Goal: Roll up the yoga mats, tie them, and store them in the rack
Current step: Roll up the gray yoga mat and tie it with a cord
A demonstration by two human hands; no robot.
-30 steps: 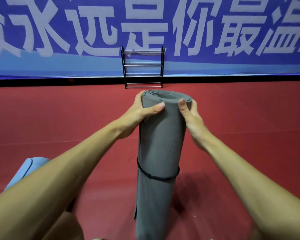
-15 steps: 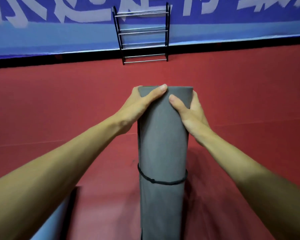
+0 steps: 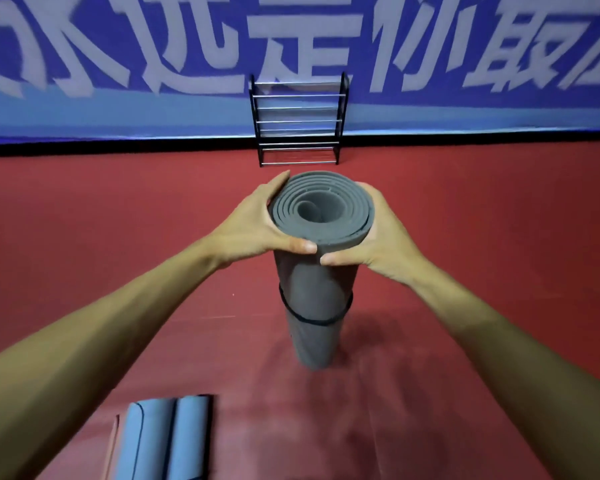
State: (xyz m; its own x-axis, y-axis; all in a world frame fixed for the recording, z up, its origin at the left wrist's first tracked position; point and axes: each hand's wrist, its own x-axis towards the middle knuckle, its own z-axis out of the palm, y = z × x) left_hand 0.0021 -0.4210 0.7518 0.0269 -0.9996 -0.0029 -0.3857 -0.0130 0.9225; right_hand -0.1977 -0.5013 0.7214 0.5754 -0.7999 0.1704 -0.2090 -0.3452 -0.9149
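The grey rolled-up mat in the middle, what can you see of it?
The grey rolled foam mat stands upright, its lower end seemingly on the red floor. Its top end shows spiral layers around a hollow core. A thin black cord circles it about midway. The left hand and right hand grip it just below the top.

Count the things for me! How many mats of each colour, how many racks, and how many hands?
Grey mat: 1, rolled up and tied
Blue mat rolls: 2, side by side
Rack: 1
Hands: 2, the left hand and the right hand, both holding the grey mat
Total: 6
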